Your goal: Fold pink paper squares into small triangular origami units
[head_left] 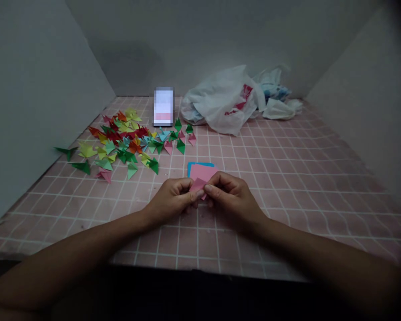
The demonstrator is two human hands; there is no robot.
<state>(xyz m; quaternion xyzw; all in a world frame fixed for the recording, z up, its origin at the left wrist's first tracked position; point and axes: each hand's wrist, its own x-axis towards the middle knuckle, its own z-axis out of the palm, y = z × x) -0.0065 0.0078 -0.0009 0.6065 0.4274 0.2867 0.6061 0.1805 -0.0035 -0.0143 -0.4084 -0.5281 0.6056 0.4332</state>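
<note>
My left hand (174, 196) and my right hand (230, 195) meet near the middle of the pink tiled surface (287, 178). Both pinch a small folded piece of pink paper (198, 183) between thumbs and fingers. Just beyond the hands lies a small stack of square paper sheets (200, 169), pink on top with a blue edge showing. A spread of several folded paper pieces (127, 140) in green, yellow, red, orange, blue and pink lies at the left.
A small upright box (163, 106) stands at the back by the wall. White plastic bags (232, 100) are heaped at the back right. Grey walls close in on the left, back and right. The surface's front edge is near my forearms.
</note>
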